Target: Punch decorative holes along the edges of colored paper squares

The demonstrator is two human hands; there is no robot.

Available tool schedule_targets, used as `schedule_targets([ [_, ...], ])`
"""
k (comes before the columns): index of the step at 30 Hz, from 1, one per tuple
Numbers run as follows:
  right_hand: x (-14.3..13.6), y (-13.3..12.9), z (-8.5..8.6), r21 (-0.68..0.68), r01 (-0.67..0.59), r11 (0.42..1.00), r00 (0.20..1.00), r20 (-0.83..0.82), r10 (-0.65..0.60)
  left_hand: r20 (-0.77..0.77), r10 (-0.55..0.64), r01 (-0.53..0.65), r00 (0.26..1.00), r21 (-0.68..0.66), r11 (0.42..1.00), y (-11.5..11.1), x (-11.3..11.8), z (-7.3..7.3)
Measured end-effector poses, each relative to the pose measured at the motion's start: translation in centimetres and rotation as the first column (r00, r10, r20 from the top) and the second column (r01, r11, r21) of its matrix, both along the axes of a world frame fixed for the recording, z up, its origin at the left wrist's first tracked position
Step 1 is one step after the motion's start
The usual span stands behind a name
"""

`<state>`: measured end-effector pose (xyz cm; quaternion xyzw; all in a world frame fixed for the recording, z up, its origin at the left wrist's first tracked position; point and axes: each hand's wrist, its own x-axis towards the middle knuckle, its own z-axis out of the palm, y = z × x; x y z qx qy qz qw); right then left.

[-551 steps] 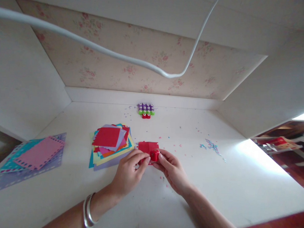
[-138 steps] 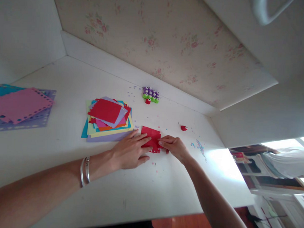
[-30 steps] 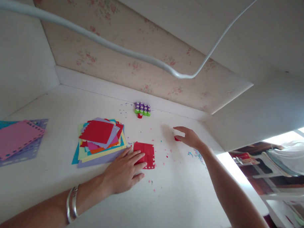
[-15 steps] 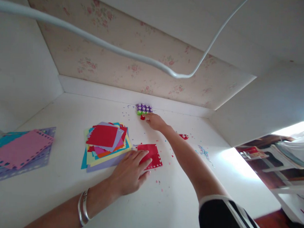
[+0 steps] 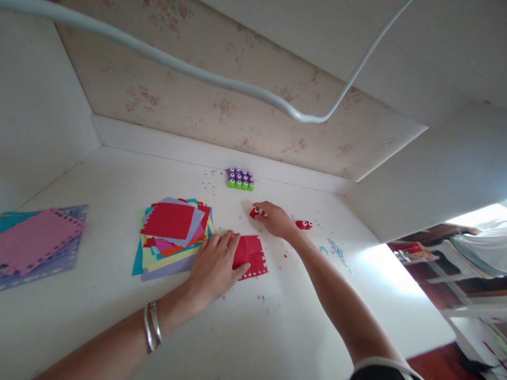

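Note:
My right hand (image 5: 274,219) is closed around a small red craft paper punch (image 5: 255,212) with a white and black eye-like top, at the middle of the table. My left hand (image 5: 215,265) lies with its fingers stretched over the left side of a red paper sheet (image 5: 255,255). Small cut-outs run along the sheet's right and near edges. To the right of my right hand stand more red punches (image 5: 304,224), close together. Farther back, purple and green punches (image 5: 240,178) are grouped in tight rows by the wall.
A stack of coloured paper (image 5: 168,221) lies left of my left hand. Pink paper (image 5: 33,240) with punched edges tops another pile at the far left. Blue scraps (image 5: 336,251) and tiny red bits dot the white table (image 5: 290,324). A white cable (image 5: 191,71) hangs across the view.
My right hand has come away from the purple and green group, nearer and slightly right, with the red punch. My left hand stays on the red sheet, its fingers slightly shifted.

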<state>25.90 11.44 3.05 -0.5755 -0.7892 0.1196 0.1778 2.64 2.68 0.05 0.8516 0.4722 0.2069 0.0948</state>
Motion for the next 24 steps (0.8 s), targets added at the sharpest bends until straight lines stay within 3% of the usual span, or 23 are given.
schedule_targets([
  [2, 0.1, -2.9, 0.0, -0.079, 0.078, 0.994, 0.938, -0.331, -0.100, 0.016, -0.023, 0.023, 1.000, -0.014, 1.000, 0.1, 0.1, 0.1],
  [3, -0.1, -4.6, -0.1, -0.142, 0.087, 0.986, 0.833, -0.533, -0.150, 0.027, -0.029, 0.029, 0.999, -0.026, 0.999, 0.2, 0.1, 0.1],
  [5, -0.7, -7.9, -0.3, -0.240, -0.045, 0.970, 0.518, -0.836, -0.183, 0.051, -0.028, 0.031, 0.998, -0.052, 0.998, 0.3, 0.0, 0.2],
  [7, -1.6, -10.5, -0.8, -0.297, -0.193, 0.935, 0.301, -0.925, -0.232, 0.075, -0.028, 0.033, 0.997, -0.069, 0.997, 0.3, -0.1, 0.3],
  [8, -2.0, -11.4, -1.1, -0.319, -0.245, 0.916, 0.252, -0.933, -0.258, 0.089, -0.031, 0.037, 0.996, -0.073, 0.997, 0.3, -0.2, 0.3],
  [10, -2.4, -12.1, -1.6, -0.354, -0.258, 0.899, 0.232, -0.926, -0.299, 0.124, -0.042, 0.051, 0.991, -0.076, 0.996, 0.3, -0.3, 0.3],
  [13, -2.2, -11.7, -1.9, -0.281, -0.012, 0.960, 0.181, -0.945, -0.274, 0.183, -0.062, 0.079, 0.981, -0.087, 0.993, 0.3, -0.5, 0.1],
  [15, -1.6, -11.3, -1.8, -0.210, 0.154, 0.965, 0.140, -0.963, -0.232, 0.237, -0.067, 0.096, 0.969, -0.115, 0.989, 0.4, -0.6, -0.1],
  [17, -1.2, -11.3, -1.8, -0.196, 0.204, 0.959, 0.134, -0.965, -0.226, 0.321, -0.058, 0.114, 0.945, -0.158, 0.981, 0.6, -0.7, -0.2],
  [24, -0.6, -12.0, -2.2, -0.225, 0.218, 0.950, 0.285, -0.916, -0.282, 0.529, 0.069, 0.151, 0.846, -0.361, 0.920, 1.2, -1.6, 0.0],
])
